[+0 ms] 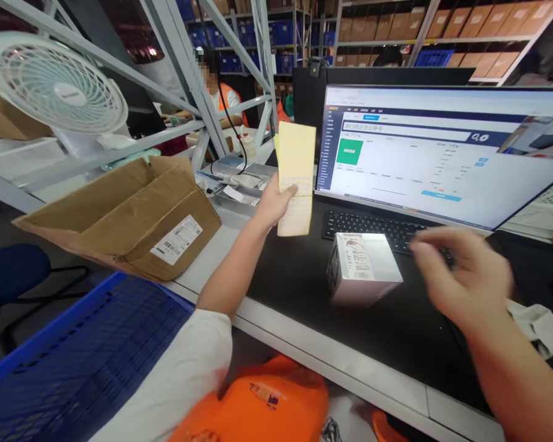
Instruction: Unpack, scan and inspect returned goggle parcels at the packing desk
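Note:
My left hand pinches a small stack of yellow label sheets upright above the dark desk mat, thumb in front. Rows of small printed marks cover their lower half. To the right, a white and pinkish product box rests on the mat, printed on top with "Wakening" and a picture. My right hand hovers to the right of this box, near the end of the keyboard. Its fingers are curled but blurred by motion, and I see no object in them.
An open cardboard box with a shipping label stands on the left, above a blue crate. Behind it is a fan. A lit monitor borders the back right. A person in an orange vest sits beyond the metal frame.

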Demonstrator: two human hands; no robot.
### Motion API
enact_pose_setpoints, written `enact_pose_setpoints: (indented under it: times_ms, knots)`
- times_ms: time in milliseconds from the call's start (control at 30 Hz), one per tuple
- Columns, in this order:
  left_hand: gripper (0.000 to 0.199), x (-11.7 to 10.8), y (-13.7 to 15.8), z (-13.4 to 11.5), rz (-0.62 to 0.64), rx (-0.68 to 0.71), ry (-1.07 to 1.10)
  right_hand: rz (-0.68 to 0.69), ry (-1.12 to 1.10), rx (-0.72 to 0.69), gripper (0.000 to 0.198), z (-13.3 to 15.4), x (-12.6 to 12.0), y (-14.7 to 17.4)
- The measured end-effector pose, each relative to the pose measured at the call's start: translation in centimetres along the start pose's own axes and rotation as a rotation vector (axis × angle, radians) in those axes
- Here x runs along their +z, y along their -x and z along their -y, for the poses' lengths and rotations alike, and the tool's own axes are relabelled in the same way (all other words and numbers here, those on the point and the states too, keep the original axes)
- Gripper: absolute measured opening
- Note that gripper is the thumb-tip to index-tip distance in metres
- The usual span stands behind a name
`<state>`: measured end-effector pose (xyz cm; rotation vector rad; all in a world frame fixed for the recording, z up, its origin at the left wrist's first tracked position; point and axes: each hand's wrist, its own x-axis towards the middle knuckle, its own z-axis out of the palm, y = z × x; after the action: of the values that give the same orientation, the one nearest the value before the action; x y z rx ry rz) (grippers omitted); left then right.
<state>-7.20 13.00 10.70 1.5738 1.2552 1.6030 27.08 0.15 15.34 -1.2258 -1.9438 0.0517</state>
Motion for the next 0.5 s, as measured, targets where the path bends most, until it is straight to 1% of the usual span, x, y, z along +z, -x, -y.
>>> enact_pose_setpoints:
  times_ms: [33, 67, 100, 167, 233, 300, 433, 500]
  knots:
    - [0.047, 0.7, 0.6, -1.5, 0.034, 0.054, 0.044, 0.043, -0.08, -0.077, 0.016, 1.7, 1.3, -1.5]
    - [0.048, 1.4, 1.3, -2.8, 0.077, 0.094, 0.081, 0.113, -0.136, -0.112, 0.015, 3.0, 2.6, -3.2]
    - [0.05, 2.1, 2.1, -3.9, 0.119, 0.126, 0.118, 0.167, -0.172, -0.115, 0.014, 4.1, 3.8, -4.8]
    - [0.049, 3.2, 3.4, -5.4, 0.19, 0.175, 0.17, 0.221, -0.177, -0.06, 0.016, 5.3, 5.8, -7.5]
    - [0.046, 3.8, 4.4, -6.0, 0.219, 0.21, 0.161, 0.229, -0.15, -0.004, 0.019, 5.4, 7.0, -9.0]
    - [0.043, 3.9, 4.9, -5.9, 0.218, 0.234, 0.108, 0.216, -0.126, 0.02, 0.022, 5.2, 7.5, -9.3]
    - [0.043, 3.5, 5.2, -5.4, 0.236, 0.265, 0.038, 0.169, -0.074, 0.044, 0.027, 4.9, 7.3, -8.6]
    - [0.042, 3.4, 5.2, -5.5, 0.221, 0.29, 0.009, 0.156, -0.058, 0.049, 0.028, 5.0, 7.3, -8.4]
